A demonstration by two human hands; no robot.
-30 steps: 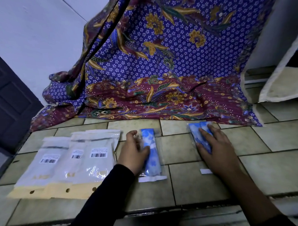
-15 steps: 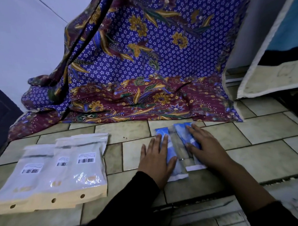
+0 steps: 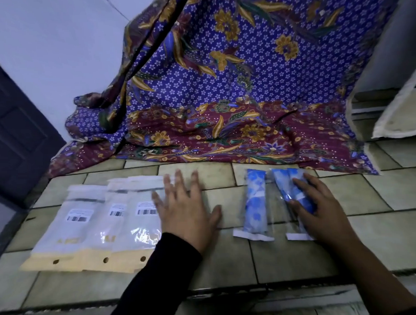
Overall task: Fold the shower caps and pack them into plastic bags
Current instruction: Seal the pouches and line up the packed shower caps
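Two clear plastic bags, each holding a folded blue shower cap, lie side by side on the tiled floor. The left packed bag (image 3: 254, 204) lies free, touched by nothing. My right hand (image 3: 318, 212) rests flat on the right packed bag (image 3: 284, 186), fingers spread over it. My left hand (image 3: 184, 208) hovers open and blurred, fingers apart, between the left packed bag and a row of three flat white barcode-labelled bags (image 3: 93, 225), its fingers at the right edge of that row. It holds nothing.
A purple and maroon flowered cloth (image 3: 223, 90) hangs from the wall and spreads onto the floor behind the bags. A dark door (image 3: 15, 131) stands at left. A pale-edged board (image 3: 401, 117) leans at right. The tiled floor (image 3: 229, 258) drops off at a step near me.
My left hand has lifted off the left packed bag and moved left toward the flat bags. My right hand stays on the right bag. The camera view shifted.
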